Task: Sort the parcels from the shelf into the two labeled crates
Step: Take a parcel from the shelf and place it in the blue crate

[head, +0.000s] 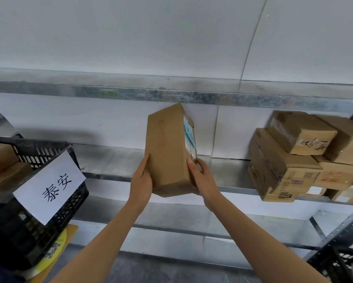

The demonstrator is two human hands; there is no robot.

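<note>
cardboard parcel [167,152] held upright in mid-air before metal shelf [114,160], between black labeled crate [24,231] at left and stacked parcels [283,166] at right. left hand [141,180] clasps lower left edge; right hand [202,176] clasps lower right edge, below shipping label [189,137]. likely stiff, dry, fairly light. low hold looks top-heavy; opposite long sides nearer middle seem safer.

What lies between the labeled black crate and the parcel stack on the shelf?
Head view: the metal shelf is bare there; only the parcel in the left hand and right hand hangs before it.
</note>
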